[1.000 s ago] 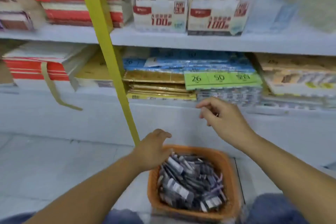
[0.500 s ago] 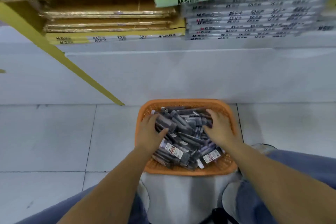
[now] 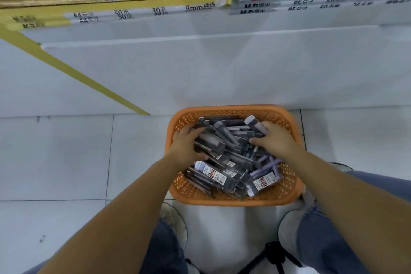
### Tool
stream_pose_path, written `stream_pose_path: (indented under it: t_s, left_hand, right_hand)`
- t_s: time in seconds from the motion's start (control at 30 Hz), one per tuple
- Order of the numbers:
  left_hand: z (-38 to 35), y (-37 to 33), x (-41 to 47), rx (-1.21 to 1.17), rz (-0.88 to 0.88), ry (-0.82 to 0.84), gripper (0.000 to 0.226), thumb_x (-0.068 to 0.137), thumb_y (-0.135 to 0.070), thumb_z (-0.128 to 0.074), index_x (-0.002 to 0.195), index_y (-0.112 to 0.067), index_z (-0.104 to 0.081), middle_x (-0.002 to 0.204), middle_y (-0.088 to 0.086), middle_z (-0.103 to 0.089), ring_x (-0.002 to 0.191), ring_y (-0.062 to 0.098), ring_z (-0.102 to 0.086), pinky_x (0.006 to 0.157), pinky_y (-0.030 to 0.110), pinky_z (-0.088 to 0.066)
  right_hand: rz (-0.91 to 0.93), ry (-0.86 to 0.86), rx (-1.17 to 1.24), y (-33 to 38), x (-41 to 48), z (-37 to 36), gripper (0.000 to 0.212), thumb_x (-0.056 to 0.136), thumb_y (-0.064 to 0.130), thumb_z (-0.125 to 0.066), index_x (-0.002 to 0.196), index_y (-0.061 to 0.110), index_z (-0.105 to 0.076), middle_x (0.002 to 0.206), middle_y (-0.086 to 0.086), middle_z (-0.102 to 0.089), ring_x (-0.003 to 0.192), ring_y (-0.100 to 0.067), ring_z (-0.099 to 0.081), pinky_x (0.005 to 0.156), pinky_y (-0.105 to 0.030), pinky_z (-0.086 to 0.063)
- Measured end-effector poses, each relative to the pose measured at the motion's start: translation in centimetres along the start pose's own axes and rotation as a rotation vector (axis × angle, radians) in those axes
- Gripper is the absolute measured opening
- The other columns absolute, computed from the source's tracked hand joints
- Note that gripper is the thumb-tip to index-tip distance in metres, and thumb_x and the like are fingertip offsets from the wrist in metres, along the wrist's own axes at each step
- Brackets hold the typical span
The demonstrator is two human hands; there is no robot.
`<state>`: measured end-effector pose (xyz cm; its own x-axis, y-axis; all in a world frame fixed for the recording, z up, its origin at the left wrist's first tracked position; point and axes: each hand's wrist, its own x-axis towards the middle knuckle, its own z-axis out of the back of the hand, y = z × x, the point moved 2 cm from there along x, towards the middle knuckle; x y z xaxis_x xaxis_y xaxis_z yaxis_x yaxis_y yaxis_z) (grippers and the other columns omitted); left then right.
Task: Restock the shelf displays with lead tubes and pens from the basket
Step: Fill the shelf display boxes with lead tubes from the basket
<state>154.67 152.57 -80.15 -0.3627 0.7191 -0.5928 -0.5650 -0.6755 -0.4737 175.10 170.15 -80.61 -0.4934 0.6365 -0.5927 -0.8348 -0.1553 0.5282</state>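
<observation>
Both hands sit deeper in the basket point(image 3: 222, 109) than half a second ago | left hand point(image 3: 186, 147) curls round several packets point(image 3: 213, 176) at its left side | right hand point(image 3: 274, 140) clutches packets by its far-right corner | packets look light, stiff, slick: likely best pinched mid-length, stacked flat

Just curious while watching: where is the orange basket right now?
Head view, lower centre: the orange basket sits on the tiled floor against the white shelf base, left hand and right hand among the packs inside it.
</observation>
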Motion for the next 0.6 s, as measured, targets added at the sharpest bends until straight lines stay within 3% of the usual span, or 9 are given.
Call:
stream_pose_path:
  t_s: [0.1, 0.2, 0.33, 0.47, 0.53, 0.6]
  left_hand:
    - [0.1, -0.5, -0.2, -0.024, -0.054, -0.108, 0.066, 0.078, -0.024, -0.082, 0.138, -0.029, -0.055, 0.146, 0.001, -0.041, 0.134, 0.023, -0.038, 0.114, 0.038, -0.033]
    - [-0.2, -0.7, -0.2, 0.068, -0.091, -0.174, 0.049, 0.081, -0.027, -0.079, 0.127, -0.030, -0.061, 0.132, -0.002, -0.048, 0.124, 0.020, -0.042, 0.108, 0.037, -0.038]
    - [-0.1, -0.6, -0.3, 0.236, -0.153, -0.212, 0.039, 0.088, -0.042, -0.070, 0.126, -0.036, -0.064, 0.122, -0.006, -0.053, 0.111, 0.017, -0.039, 0.101, 0.035, -0.034]
    - [0.3, -1.0, -0.5, 0.322, -0.203, -0.193, 0.033, 0.095, -0.044, -0.060, 0.126, -0.033, -0.064, 0.126, -0.007, -0.057, 0.118, 0.019, -0.043, 0.104, 0.036, -0.033]
    - [0.6, -1.2, -1.1, 0.254, -0.203, -0.169, 0.026, 0.098, -0.041, -0.057, 0.121, -0.031, -0.064, 0.116, -0.007, -0.064, 0.110, 0.018, -0.055, 0.094, 0.033, -0.041]
    - [1.2, -1.2, -2.1, 0.101, -0.148, -0.157, 0.018, 0.100, -0.038, -0.055, 0.115, -0.031, -0.060, 0.098, -0.009, -0.066, 0.089, 0.013, -0.061, 0.073, 0.029, -0.042]
  right_hand:
    - [-0.062, 0.082, 0.095, -0.1, -0.1, 0.0, 0.015, 0.083, 0.024, -0.074, 0.090, 0.024, -0.061, 0.082, 0.000, -0.069, 0.060, -0.011, -0.069, 0.059, -0.032, -0.054]
    - [-0.070, 0.116, 0.148, 0.2, -0.5, -0.1, 0.018, 0.083, 0.019, -0.074, 0.096, 0.017, -0.062, 0.088, -0.008, -0.071, 0.068, -0.023, -0.072, 0.070, -0.044, -0.060]
    - [-0.116, 0.088, 0.313, 0.0, -1.4, 0.5, 0.019, 0.082, 0.014, -0.074, 0.096, 0.018, -0.062, 0.088, -0.007, -0.072, 0.064, -0.022, -0.072, 0.060, -0.035, -0.060]
    - [-0.124, 0.007, 0.292, -0.3, -2.3, 1.6, 0.019, 0.080, 0.017, -0.075, 0.095, 0.021, -0.063, 0.084, -0.003, -0.070, 0.072, -0.019, -0.068, 0.073, -0.039, -0.056]
    - [-0.114, 0.017, 0.314, -0.1, -2.8, 2.5, 0.020, 0.082, 0.014, -0.074, 0.097, 0.019, -0.063, 0.089, -0.005, -0.069, 0.072, -0.016, -0.068, 0.065, -0.031, -0.056]
    - [-0.079, 0.027, 0.320, 0.4, -3.4, 3.7, 0.022, 0.082, 0.010, -0.072, 0.100, 0.017, -0.063, 0.096, -0.008, -0.068, 0.076, -0.016, -0.067, 0.058, -0.024, -0.051]
